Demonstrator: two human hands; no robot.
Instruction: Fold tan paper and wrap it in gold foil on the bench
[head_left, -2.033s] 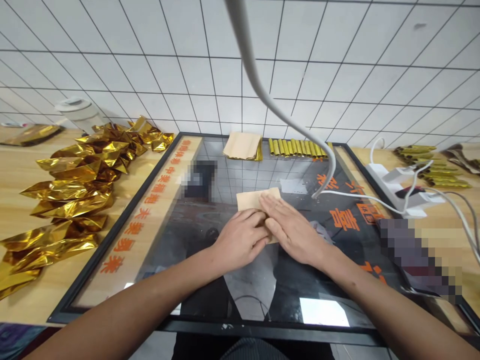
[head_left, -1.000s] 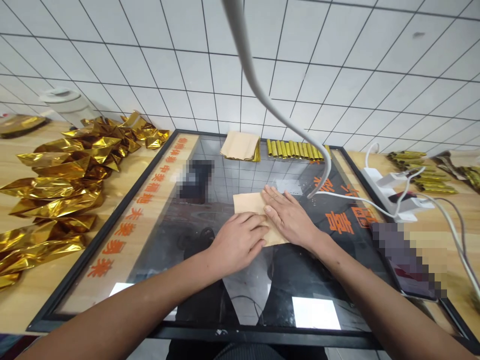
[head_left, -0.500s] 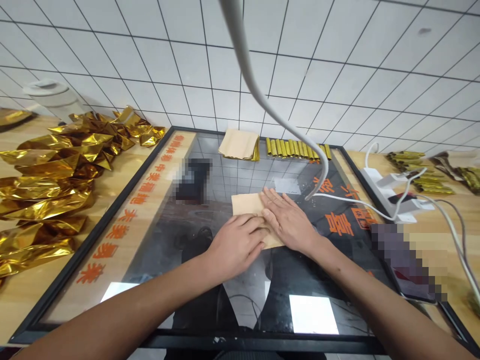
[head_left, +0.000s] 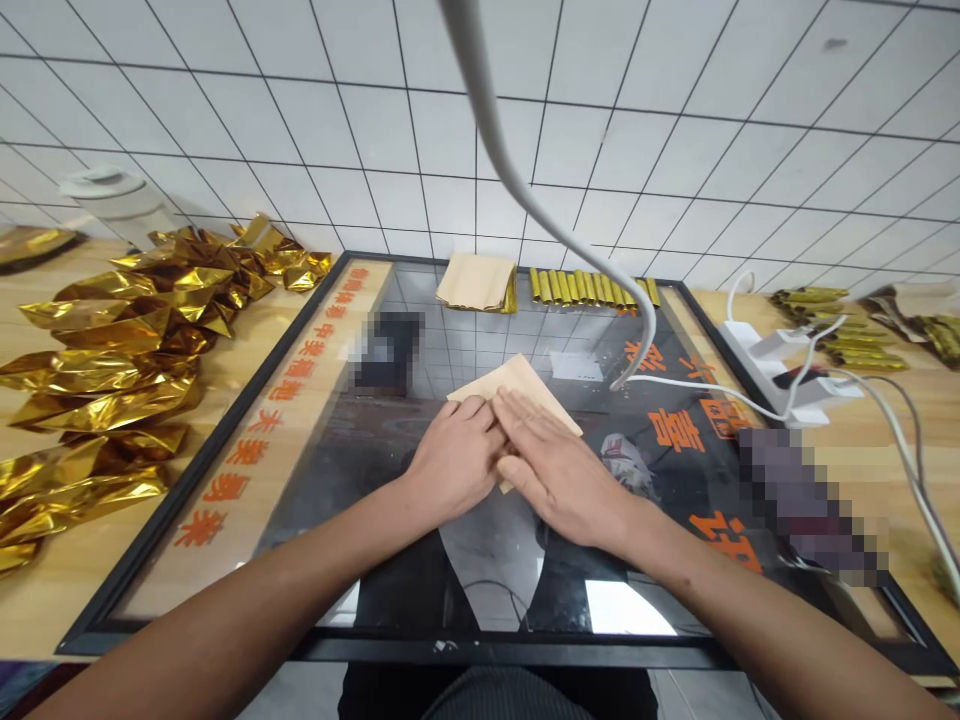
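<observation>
A tan paper sheet [head_left: 529, 375] lies turned cornerwise on the framed glass panel, partly covered by both hands. My left hand [head_left: 459, 458] is closed at its left side, fingers curled onto the paper and their tips hidden beside the other hand. Flat across the sheet's middle and right lies my right hand [head_left: 553, 468], its fingers stretched out and close together, touching the left fingers. Behind the sheet, against the panel's far edge, sits a stack of tan papers [head_left: 478, 281] with gold undersides. Beside that stack is a row of gold paper rolls [head_left: 585, 289].
Folded gold foil pieces [head_left: 127, 360] are heaped on the left. A white cable [head_left: 517, 190] hangs down over the panel. At right are a power strip [head_left: 776, 375], a blurred-out flat object [head_left: 806, 505] and more gold rolls [head_left: 855, 330]. A tiled wall [head_left: 300, 120] rises behind.
The paper has turned so a corner points away from me. My right hand has moved down and slightly left; my left hand has shifted slightly left and its fingers are more curled.
</observation>
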